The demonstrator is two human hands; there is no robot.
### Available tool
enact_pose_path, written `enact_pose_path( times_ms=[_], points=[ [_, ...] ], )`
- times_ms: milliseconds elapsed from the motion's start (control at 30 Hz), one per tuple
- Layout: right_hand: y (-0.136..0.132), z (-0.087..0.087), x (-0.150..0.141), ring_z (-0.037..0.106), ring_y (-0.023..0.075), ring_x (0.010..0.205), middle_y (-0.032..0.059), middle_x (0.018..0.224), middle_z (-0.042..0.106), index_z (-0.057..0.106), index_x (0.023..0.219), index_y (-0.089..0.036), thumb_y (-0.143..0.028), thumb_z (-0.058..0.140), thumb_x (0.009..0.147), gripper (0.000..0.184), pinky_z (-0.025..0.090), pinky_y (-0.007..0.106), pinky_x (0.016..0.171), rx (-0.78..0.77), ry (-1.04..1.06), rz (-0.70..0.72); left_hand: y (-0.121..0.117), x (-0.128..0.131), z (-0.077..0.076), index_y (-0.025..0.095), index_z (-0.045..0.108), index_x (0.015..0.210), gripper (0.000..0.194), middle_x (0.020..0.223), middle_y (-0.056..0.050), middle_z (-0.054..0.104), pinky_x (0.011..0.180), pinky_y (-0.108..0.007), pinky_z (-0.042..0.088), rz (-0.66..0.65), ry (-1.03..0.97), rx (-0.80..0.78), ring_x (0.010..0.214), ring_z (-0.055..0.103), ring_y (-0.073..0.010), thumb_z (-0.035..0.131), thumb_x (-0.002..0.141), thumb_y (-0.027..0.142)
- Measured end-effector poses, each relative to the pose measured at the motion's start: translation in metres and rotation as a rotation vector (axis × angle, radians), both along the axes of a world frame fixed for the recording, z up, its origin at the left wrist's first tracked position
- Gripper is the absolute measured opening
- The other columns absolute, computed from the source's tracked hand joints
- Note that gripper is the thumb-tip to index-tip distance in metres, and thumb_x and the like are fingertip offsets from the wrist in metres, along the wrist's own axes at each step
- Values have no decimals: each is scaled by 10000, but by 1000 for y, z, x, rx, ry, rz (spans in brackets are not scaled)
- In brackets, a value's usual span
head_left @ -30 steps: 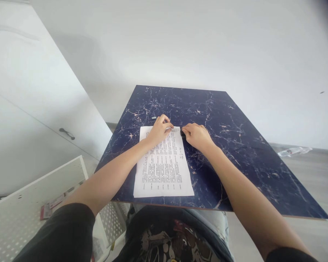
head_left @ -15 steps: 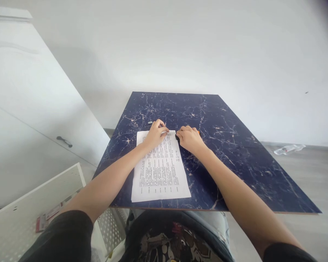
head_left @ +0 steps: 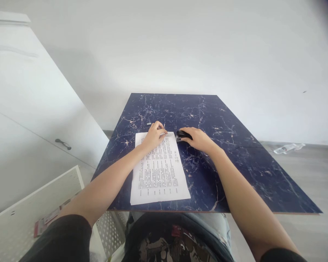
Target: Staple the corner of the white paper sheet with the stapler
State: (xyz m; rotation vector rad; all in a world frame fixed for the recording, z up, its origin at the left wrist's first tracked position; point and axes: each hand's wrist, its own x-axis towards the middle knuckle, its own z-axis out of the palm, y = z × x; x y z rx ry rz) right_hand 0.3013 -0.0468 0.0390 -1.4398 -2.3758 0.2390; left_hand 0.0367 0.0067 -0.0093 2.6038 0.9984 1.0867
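Printed sheets of paper (head_left: 158, 171) lie near the front edge of the dark blue marbled table (head_left: 229, 171). My left hand (head_left: 154, 136) rests over their far end, thumb and fingertips closed on the far edge. Just right of the far right corner, my right hand (head_left: 198, 138) is wrapped around a black stapler (head_left: 185, 134). The stapler's front end points left at the paper corner; whether the paper is between its jaws I cannot tell. A small pale rectangular piece (head_left: 149, 123) lies beyond my left hand.
A white cabinet (head_left: 38, 109) with a dark handle stands at the left. Below it is an open white drawer or bin (head_left: 63, 182) with red-and-white items inside. A clear plastic package (head_left: 289, 148) lies on the floor at the right. A white wall is behind the table.
My right hand has shifted slightly right and turned its grip, so more of the black stapler shows. My left hand and the paper have stayed nearly in place.
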Motion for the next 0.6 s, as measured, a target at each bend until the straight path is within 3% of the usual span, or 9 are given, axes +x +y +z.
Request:
enact_pose_path(
  times_ms=[267, 433, 600],
  points=[
    [4, -1, 24, 688, 300, 1098, 87, 1245, 743, 676, 1319, -269, -259, 629, 946, 376, 523, 427, 942, -31, -17, -196, 0, -1, 0, 217, 734, 965, 118, 1104, -87, 535, 999, -498, 527, -4, 41, 5, 1026, 567, -241, 630, 950, 164],
    [6, -1, 31, 693, 313, 1074, 88, 1201, 757, 692, 1294, -278, -266, 642, 930, 368, 526, 436, 923, -34, -18, -240, -1, -2, 2, 202, 738, 988, 153, 1126, -108, 592, 962, -509, 510, 34, 157, 42, 1055, 595, -268, 592, 959, 168],
    [5, 2, 32, 694, 321, 1086, 94, 1228, 755, 703, 1305, -265, -267, 646, 922, 388, 532, 434, 926, -44, -8, -267, -1, -2, 1, 196, 756, 991, 218, 1012, -85, 714, 983, -499, 510, 2, 237, 18, 964, 659, -249, 540, 962, 191]
  ],
)
